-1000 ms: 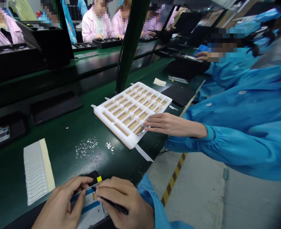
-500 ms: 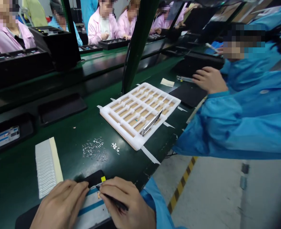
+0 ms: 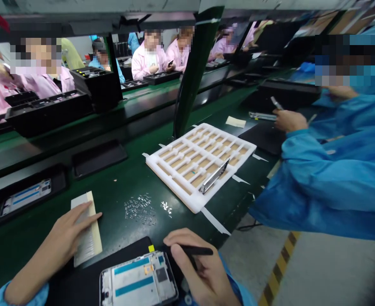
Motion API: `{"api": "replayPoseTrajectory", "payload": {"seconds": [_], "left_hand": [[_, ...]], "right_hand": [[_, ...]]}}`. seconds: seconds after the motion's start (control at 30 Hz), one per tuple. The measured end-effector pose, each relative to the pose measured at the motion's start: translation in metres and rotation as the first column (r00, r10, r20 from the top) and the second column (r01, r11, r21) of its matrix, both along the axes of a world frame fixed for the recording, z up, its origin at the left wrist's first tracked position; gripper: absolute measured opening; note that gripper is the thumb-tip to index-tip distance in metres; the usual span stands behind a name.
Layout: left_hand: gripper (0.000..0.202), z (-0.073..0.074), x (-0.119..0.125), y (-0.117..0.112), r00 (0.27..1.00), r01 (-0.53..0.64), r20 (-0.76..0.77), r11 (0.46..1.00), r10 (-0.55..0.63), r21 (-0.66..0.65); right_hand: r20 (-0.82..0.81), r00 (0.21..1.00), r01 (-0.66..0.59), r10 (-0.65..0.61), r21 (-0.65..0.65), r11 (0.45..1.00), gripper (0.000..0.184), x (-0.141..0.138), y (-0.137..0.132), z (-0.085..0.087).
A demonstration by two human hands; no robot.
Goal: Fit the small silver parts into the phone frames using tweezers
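Observation:
My left hand [image 3: 60, 236] rests with fingers spread on a white sheet of thin strips with a cream backing edge [image 3: 95, 229]. In my right hand [image 3: 203, 267] is a pair of black tweezers [image 3: 198, 250], just right of a phone frame [image 3: 133, 282]. The phone frame lies face up on a black mat [image 3: 79, 276], showing two blue strips, a dark square and a small orange part. A yellow tab [image 3: 151, 248] sticks up at its upper edge. Small clear and silvery pieces [image 3: 141, 209] are scattered on the green table beyond.
A white slotted tray [image 3: 174, 187] is taped to the table, with one phone frame [image 3: 215, 176] leaning in it. Another phone frame [image 3: 28, 197] lies in a black tray [image 3: 60, 182] at left. A co-worker's blue sleeve [image 3: 321, 157] is close on the right.
My left hand has left the phone frame and moved left onto the strip sheet. My right hand, with the tweezers, has lifted away to the right. The view has shifted.

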State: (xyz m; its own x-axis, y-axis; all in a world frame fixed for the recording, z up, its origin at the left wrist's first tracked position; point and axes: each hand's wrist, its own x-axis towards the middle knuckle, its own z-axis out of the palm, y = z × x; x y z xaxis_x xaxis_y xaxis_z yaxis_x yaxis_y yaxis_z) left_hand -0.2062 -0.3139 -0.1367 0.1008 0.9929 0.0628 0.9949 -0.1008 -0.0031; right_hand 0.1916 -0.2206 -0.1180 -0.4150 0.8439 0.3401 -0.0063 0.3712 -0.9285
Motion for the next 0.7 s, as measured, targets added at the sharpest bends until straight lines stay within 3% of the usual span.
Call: {"api": "replayPoseTrajectory", "payload": {"seconds": [0.07, 0.17, 0.27, 0.4, 0.47, 0.57, 0.7], "left_hand": [[0.059, -0.005, -0.007, 0.005, 1.0, 0.025, -0.011, 1.0, -0.025, 0.009], [0.043, 0.001, -0.017, 0.011, 0.999, 0.025, -0.026, 0.999, -0.025, 0.03], [0.026, 0.02, -0.029, 0.016, 0.999, 0.031, -0.028, 0.998, -0.029, 0.047], [0.031, 0.052, -0.039, 0.013, 1.0, 0.019, -0.025, 0.994, -0.017, 0.111], [0.036, 0.061, -0.034, 0.002, 1.0, -0.014, -0.021, 0.983, 0.018, 0.181], [0.041, 0.056, -0.011, -0.022, 0.998, -0.064, -0.003, 0.962, 0.067, 0.265], [0.032, 0.026, 0.026, -0.051, 0.993, -0.106, 0.07, 0.964, 0.091, 0.245]], "right_hand": [[0.028, 0.999, -0.042, 0.042, -0.009, 0.999, 0.029, 0.0, 0.002, 0.008], [0.064, 0.992, -0.108, 0.105, 0.036, 0.994, 0.03, -0.009, 0.008, 0.024], [0.122, 0.971, -0.217, 0.204, 0.107, 0.97, 0.026, -0.034, 0.016, 0.04], [0.402, 0.859, -0.408, 0.316, 0.165, 0.898, 0.015, -0.088, 0.027, 0.052], [0.517, 0.792, -0.465, 0.324, 0.169, 0.869, 0.039, -0.115, 0.033, 0.054], [0.673, 0.705, -0.503, 0.225, 0.25, 0.827, 0.066, -0.148, 0.039, 0.051], [0.775, 0.617, -0.586, 0.138, 0.336, 0.737, 0.052, -0.165, 0.041, 0.033]]}}
